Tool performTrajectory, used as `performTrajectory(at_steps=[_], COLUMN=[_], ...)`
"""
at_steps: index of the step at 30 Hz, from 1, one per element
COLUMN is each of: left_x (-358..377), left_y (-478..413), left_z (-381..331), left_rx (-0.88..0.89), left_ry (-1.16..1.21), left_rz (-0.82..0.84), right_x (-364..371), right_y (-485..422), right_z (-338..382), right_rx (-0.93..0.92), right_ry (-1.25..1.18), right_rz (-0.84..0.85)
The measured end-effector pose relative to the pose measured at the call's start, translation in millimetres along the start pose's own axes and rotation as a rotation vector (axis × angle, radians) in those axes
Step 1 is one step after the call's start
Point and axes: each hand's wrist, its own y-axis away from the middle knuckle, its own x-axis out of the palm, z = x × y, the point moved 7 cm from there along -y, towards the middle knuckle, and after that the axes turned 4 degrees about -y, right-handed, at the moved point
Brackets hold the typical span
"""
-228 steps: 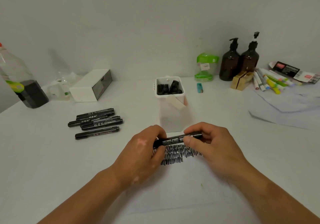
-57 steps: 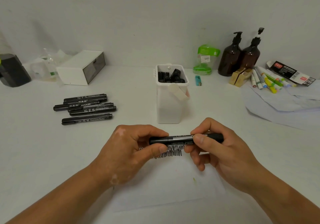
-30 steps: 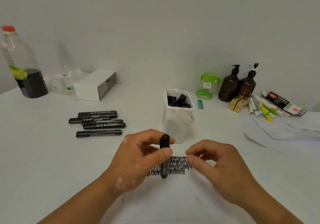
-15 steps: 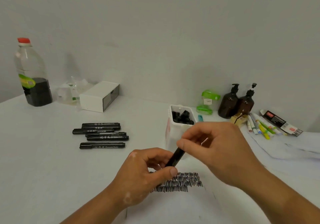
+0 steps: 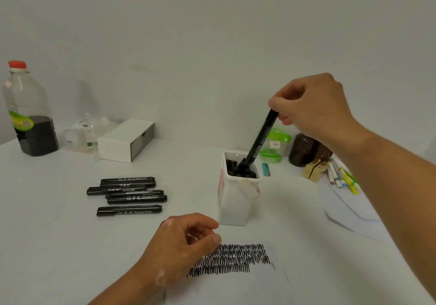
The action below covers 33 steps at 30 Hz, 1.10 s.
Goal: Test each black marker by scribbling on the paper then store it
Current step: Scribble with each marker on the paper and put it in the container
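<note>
My right hand (image 5: 313, 106) pinches the top end of a capped black marker (image 5: 259, 138), which slants down with its lower end inside the white container (image 5: 233, 203) among several other black markers. My left hand (image 5: 179, 245) rests on the table beside the paper (image 5: 236, 288), fingers loosely curled, holding nothing. Rows of black scribbles (image 5: 233, 258) cover the top of the sheet. Several capped black markers (image 5: 128, 195) lie in a loose stack to the left.
At the back left stand a plastic bottle with dark liquid (image 5: 28, 111) and a white box (image 5: 126, 140). Behind the container are a green clip holder (image 5: 274, 146), a small lighter (image 5: 266, 169), a brown bottle (image 5: 304, 150) and coloured pens (image 5: 342, 177) on loose paper.
My right hand took the marker from my left hand, lifted it and lowered its end into the white container. My left hand let go and stays by the scribbles.
</note>
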Motion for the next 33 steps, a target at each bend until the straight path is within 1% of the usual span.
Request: performTrajectory(at_steps=[10, 13, 17, 25, 27, 31, 33], left_x=[0.7, 0.7, 0.8, 1.0, 2.2, 2.2, 1.9], left_y=[-1.0, -0.9, -0.5, -1.0, -0.8, -0.7, -1.0], left_z=[2.3, 2.4, 3.1, 3.3, 3.1, 4.1, 4.2], left_rx=[0.005, 0.003, 0.003, 0.009, 0.011, 0.016, 0.019], left_ry=[0.020, 0.014, 0.013, -0.002, -0.002, 0.001, -0.001], left_rz=[0.010, 0.012, 0.007, 0.006, 0.017, 0.021, 0.022], right_x=[56.3, 69.6, 76.4, 74.8, 80.4, 112.0, 123.8], right_y=[0.9, 3.9, 2.7, -7.9, -4.8, 16.7, 27.3], right_z=[-13.6, -22.8, -27.9, -23.9, -27.4, -42.4, -52.6], right_rx=[-0.008, 0.017, 0.038, 0.022, 0.026, -0.011, -0.006], right_ry=[0.111, 0.111, 0.060, 0.085, 0.107, 0.313, 0.323], right_rz=[0.125, 0.168, 0.166, 0.258, 0.315, 0.535, 0.587])
